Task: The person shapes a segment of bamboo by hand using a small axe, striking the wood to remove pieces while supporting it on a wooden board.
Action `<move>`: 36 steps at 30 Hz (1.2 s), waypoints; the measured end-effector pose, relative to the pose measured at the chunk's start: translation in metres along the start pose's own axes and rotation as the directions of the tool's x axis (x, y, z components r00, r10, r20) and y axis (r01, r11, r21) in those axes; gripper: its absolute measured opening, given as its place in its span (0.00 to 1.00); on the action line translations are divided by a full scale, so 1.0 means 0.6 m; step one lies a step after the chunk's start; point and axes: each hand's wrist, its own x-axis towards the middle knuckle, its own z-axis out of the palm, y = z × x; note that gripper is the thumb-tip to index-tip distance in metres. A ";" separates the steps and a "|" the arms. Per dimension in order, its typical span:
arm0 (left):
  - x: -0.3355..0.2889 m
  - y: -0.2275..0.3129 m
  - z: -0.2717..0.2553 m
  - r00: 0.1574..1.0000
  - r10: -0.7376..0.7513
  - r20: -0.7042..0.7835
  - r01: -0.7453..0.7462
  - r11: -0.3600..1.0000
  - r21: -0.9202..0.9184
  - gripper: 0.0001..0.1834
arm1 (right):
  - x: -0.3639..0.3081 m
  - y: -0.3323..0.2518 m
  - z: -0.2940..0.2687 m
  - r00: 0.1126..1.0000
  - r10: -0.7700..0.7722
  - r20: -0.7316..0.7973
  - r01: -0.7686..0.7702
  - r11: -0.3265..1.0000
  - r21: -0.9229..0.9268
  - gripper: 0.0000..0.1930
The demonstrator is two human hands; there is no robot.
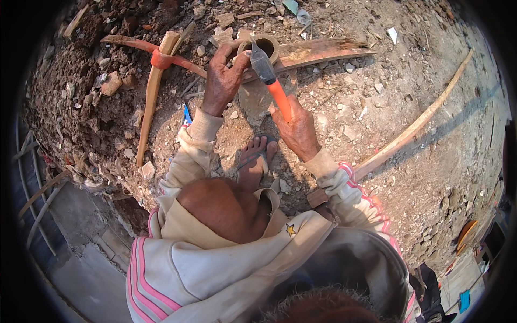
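My right hand is wrapped round the orange handle of a hammer. Its dark head, narrowing to a point at the far end, overlaps a dusty hollow ring. Whether the head touches the ring I cannot tell. My left hand grips the ring's left side between thumb and fingers. Below the ring lies a flat, dirt-coloured plate; the two may be one hoe head, but the join is hidden behind the hammer. My foot, in a sandal, stands just nearer to me.
A pickaxe with a red head and wooden handle lies left of my left hand. A weathered plank lies beside the ring. At right, a long curved wooden pole slopes toward me. Loose earth and rubble heap at far left.
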 end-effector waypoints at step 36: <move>0.001 -0.006 -0.062 0.999 0.039 0.000 -0.037 0.962 0.269 0.08 | 0.080 0.160 -0.116 0.976 -0.102 -0.191 -0.073 0.675 -0.734 0.28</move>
